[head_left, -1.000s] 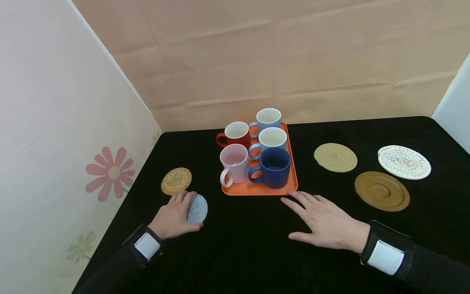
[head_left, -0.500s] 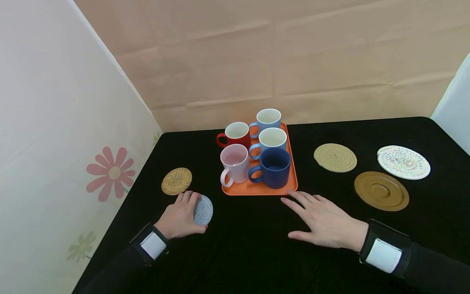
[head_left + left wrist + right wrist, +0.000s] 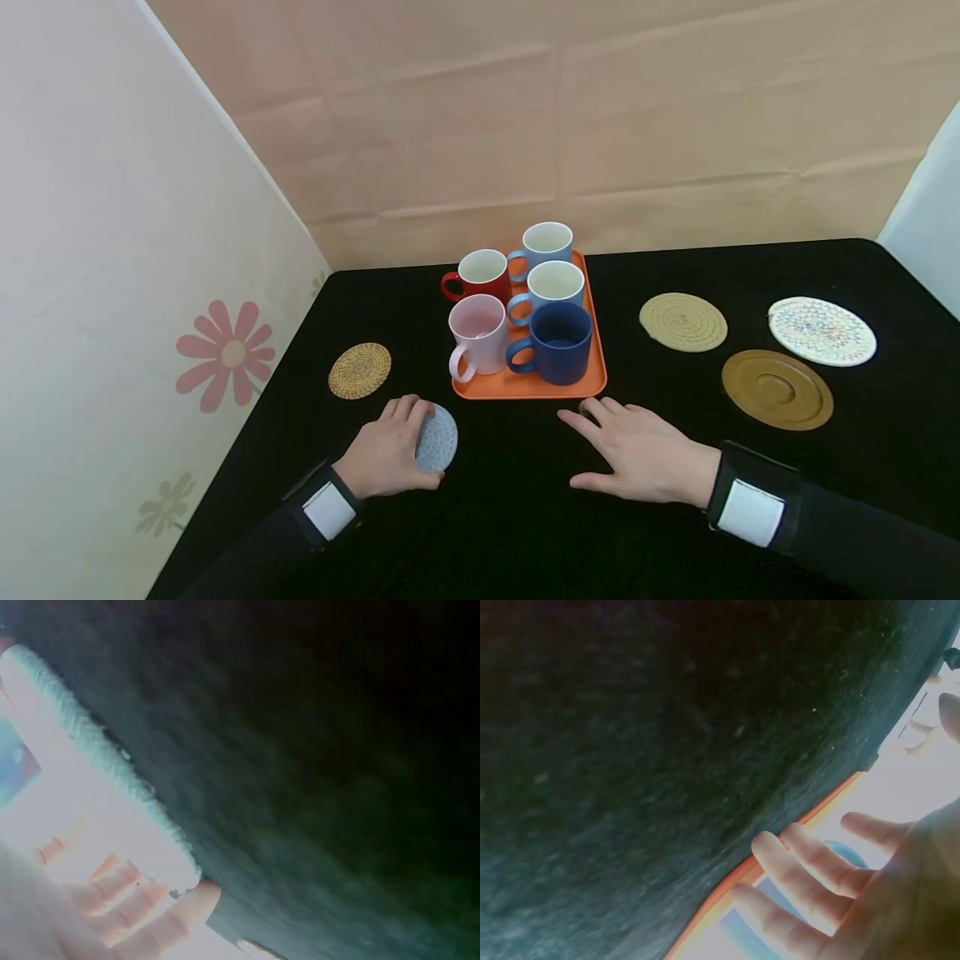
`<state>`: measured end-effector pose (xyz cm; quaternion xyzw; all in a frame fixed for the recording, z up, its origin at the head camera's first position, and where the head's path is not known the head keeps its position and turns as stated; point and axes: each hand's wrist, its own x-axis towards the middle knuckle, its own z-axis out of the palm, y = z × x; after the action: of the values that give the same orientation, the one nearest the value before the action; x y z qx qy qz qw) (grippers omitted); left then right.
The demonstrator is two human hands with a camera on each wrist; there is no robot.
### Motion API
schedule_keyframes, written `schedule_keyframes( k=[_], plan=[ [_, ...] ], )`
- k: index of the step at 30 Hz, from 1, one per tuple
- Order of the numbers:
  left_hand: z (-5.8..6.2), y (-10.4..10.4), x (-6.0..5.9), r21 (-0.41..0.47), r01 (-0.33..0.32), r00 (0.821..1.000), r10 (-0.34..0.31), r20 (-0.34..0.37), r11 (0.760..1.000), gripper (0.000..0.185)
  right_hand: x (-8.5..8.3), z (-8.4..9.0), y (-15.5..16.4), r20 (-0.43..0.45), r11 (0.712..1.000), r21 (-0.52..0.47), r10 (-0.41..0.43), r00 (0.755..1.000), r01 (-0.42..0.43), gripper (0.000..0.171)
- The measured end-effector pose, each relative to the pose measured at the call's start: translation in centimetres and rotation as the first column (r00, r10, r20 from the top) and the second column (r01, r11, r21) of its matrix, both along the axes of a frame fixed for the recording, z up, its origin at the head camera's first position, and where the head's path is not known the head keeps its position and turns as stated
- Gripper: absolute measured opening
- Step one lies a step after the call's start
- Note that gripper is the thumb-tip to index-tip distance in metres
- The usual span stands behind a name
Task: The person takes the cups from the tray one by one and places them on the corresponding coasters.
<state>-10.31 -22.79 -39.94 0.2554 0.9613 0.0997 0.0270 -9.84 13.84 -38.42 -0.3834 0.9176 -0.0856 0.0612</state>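
Observation:
My left hand (image 3: 392, 450) grips a round light grey-blue woven coaster (image 3: 437, 440) by its edges, fingers on the far side and thumb on the near side. In the left wrist view the coaster (image 3: 105, 765) shows edge-on, washed out by glare, with fingertips at its rim. My right hand (image 3: 637, 450) spreads its fingers low over the black table, just in front of the orange tray (image 3: 517, 387), holding nothing. On that tray stand a pink mug (image 3: 489, 346), a dark blue mug (image 3: 562, 354) and light blue mugs (image 3: 557, 282); a red mug (image 3: 484, 275) sits at its left.
A small tan woven coaster (image 3: 360, 371) lies left of the tray. To the right are a beige woven mat (image 3: 683, 322), a brown round wooden mat (image 3: 777, 390) and a white patterned mat (image 3: 822, 332). A flowered white wall (image 3: 150, 250) borders the table's left side.
My left hand has moved right and slightly nearer with the grey-blue coaster, away from the tan one. The right hand has shifted a little to the left.

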Motion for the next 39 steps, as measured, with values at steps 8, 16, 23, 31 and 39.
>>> schedule_keyframes(
  k=[8,16,23,31,39],
  plan=[
    [0.1,1.5,0.3,0.012,0.069,0.998,-0.069,0.004,0.998,0.084,-0.6,-0.3,-1.3,0.022,0.999,0.001,0.039,0.999,-0.039,0.087],
    [0.3,2.6,0.5,0.0,0.105,0.994,-0.105,0.027,0.994,0.086,-1.0,-0.4,-2.2,-0.024,0.997,-0.001,0.077,0.997,-0.077,0.076],
    [0.7,4.0,0.5,-0.023,0.147,0.987,-0.145,0.067,0.989,0.087,-1.0,-0.4,-2.3,-0.035,0.997,-0.004,0.083,0.996,-0.083,0.073],
    [0.7,5.2,0.4,-0.044,0.163,0.985,-0.16,0.063,0.986,0.088,-0.9,-0.5,-2.2,-0.049,0.996,-0.012,0.085,0.995,-0.086,0.073],
    [1.0,5.5,0.2,-0.043,0.172,0.98,-0.167,0.108,0.984,0.092,-1.1,-0.3,-2.3,-0.035,0.996,-0.013,0.088,0.996,-0.088,0.073]
  ],
)
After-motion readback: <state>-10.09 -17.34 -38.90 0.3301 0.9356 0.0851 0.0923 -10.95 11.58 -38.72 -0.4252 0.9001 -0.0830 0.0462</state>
